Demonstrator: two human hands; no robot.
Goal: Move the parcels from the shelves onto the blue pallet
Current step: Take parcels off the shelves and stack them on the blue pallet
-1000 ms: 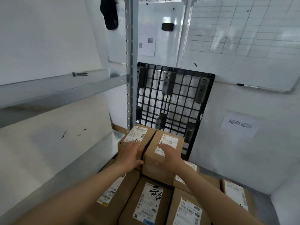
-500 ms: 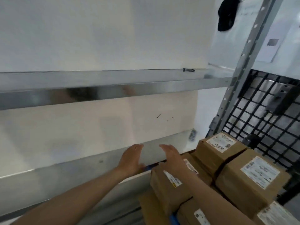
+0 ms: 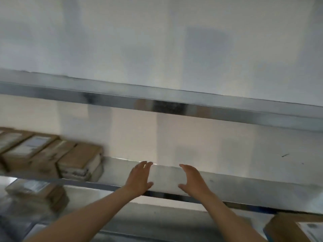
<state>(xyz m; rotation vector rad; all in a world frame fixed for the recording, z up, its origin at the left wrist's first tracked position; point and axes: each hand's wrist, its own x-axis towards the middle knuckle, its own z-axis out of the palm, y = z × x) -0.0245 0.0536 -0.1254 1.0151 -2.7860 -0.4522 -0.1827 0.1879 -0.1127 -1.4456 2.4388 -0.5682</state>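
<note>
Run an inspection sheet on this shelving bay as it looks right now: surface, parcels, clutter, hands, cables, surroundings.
Surface: metal shelf, bare in front of the hands; the picture is motion-blurred.
Job's things: brown parcels in a row on that shelf at far left; a parcel stack below it; a labelled parcel at the bottom right corner.
Clutter: one small dark mark on the back panel; otherwise nothing seen.
Hands: left hand and right hand both open and empty, palms turned towards each other, above the shelf's front edge.
Cables: nothing seen.
Surroundings: upper shelf beam; plain white wall behind.
</note>
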